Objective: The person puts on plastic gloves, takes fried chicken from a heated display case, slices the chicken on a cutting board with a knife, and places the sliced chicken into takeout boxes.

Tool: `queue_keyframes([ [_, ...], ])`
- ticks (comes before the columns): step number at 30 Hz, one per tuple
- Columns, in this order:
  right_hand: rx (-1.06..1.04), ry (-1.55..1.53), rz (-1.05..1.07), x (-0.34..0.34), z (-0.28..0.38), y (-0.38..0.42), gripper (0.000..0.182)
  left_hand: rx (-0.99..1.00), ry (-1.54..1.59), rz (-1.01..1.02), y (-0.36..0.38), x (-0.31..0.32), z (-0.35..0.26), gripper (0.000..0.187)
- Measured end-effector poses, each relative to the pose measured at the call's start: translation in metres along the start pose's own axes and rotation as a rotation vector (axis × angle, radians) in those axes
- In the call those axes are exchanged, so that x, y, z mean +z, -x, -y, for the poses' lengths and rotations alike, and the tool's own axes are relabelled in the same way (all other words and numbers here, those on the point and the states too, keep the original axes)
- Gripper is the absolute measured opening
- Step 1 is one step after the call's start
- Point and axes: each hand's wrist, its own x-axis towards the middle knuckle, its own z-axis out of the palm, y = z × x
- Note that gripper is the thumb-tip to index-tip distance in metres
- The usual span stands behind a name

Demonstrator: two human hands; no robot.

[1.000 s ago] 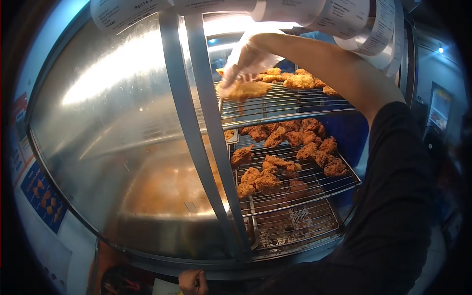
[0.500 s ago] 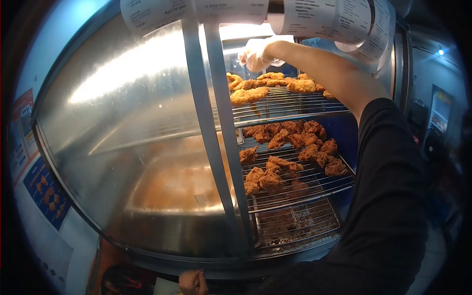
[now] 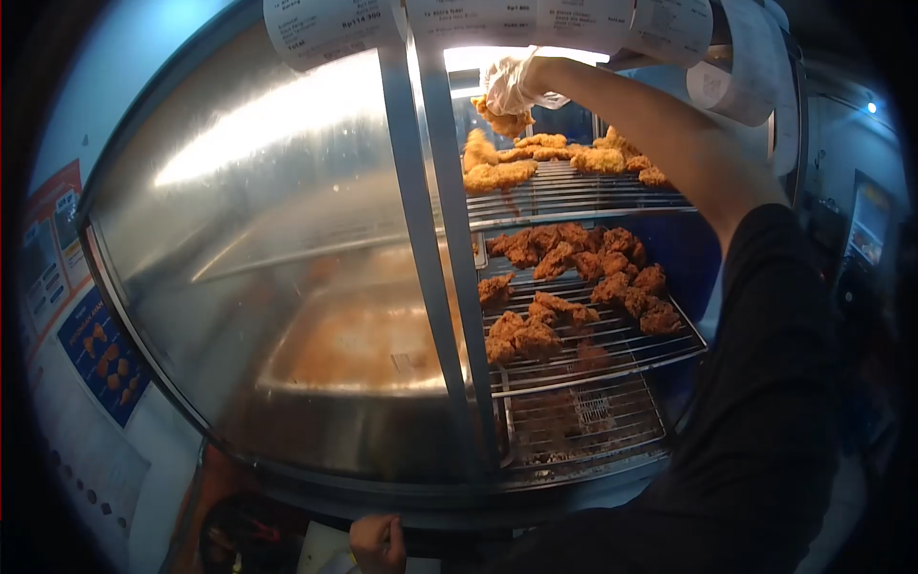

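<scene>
My right hand (image 3: 513, 81), in a clear plastic glove, reaches high into a glass warming cabinet. It grips a small piece of fried chicken (image 3: 504, 121) above the top wire rack (image 3: 574, 199). Several light golden pieces (image 3: 499, 175) lie on that rack just below the hand. The middle rack (image 3: 622, 344) carries several darker fried pieces (image 3: 574, 258). My left hand (image 3: 379, 541) sits low at the cabinet's bottom edge with its fingers curled; what it holds is hidden.
The curved glass front (image 3: 287, 239) and a metal door frame (image 3: 440, 249) stand left of the opening. Printed order slips (image 3: 497, 17) hang along the top. A bottom rack (image 3: 583, 421) holds crumbs. A poster (image 3: 91, 354) of fried food is at the left.
My right hand set a flat golden piece on the top rack's front left, rose empty, and now holds a smaller piece higher up. My left hand stayed put.
</scene>
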Motion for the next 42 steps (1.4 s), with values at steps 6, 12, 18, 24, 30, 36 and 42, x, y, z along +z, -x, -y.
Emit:
queue_keyframes([
  [6, -0.198, -0.862, 0.166, -0.008, 0.057, 0.083, 0.03, -0.078, 0.057, 0.093, 0.001, -0.005, -0.012, 0.012],
  [12, -0.123, -0.462, 0.12, 0.001, 0.075, 0.079, 0.042, -0.068, -0.007, 0.0, 0.023, -0.008, -0.033, 0.005],
  [18, -0.217, -0.463, -0.06, 0.036, 0.066, 0.093, 0.041, -0.117, -0.083, -0.072, 0.052, -0.016, -0.043, 0.006],
  [24, -0.186, -0.6, -0.384, 0.047, 0.079, 0.127, 0.041, -0.389, -0.366, -0.264, 0.136, -0.095, -0.015, 0.009],
  [30, -0.104, -0.932, -0.822, 0.054, 0.156, 0.217, 0.041, -0.729, -0.595, -0.425, 0.225, -0.194, -0.009, 0.012],
  [36, -0.165, -1.413, -0.934, 0.069, 0.31, 0.273, 0.041, -0.736, -0.556, -0.247, 0.275, -0.24, -0.021, 0.014],
  [42, -0.38, -1.543, -0.561, 0.112, 0.574, 0.277, 0.045, -0.714, -0.495, -0.184, 0.285, -0.253, -0.03, 0.012],
])
